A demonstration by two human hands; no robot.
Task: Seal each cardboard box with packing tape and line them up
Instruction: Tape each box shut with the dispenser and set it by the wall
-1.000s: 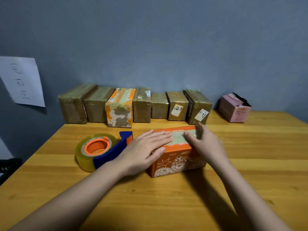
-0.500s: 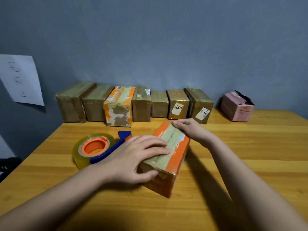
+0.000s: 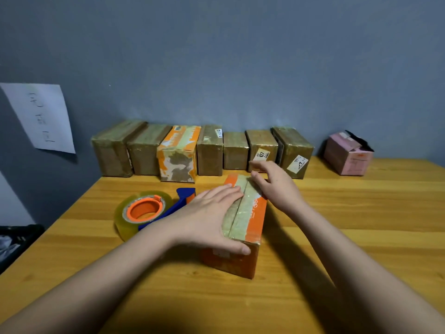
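Observation:
An orange cardboard box (image 3: 255, 218) lies end-on toward me in the middle of the wooden table (image 3: 361, 237), with a strip of tape along its top seam. My left hand (image 3: 209, 218) lies flat on the box's top left, thumb hooked over the near end. My right hand (image 3: 274, 186) presses fingers on the far right of the top. A tape dispenser (image 3: 147, 210) with an orange core and blue handle rests just left of the box. Several taped boxes (image 3: 202, 150) stand in a row against the wall.
A pink box (image 3: 346, 155) with open flaps sits at the back right by the wall. A sheet of paper (image 3: 41, 116) hangs on the grey wall at left. A dark object (image 3: 16, 242) lies beyond the table's left edge.
The orange box turned from lying sideways to pointing end-on at me. My left hand slid along its top toward the near end, and my right hand shifted to the far right side.

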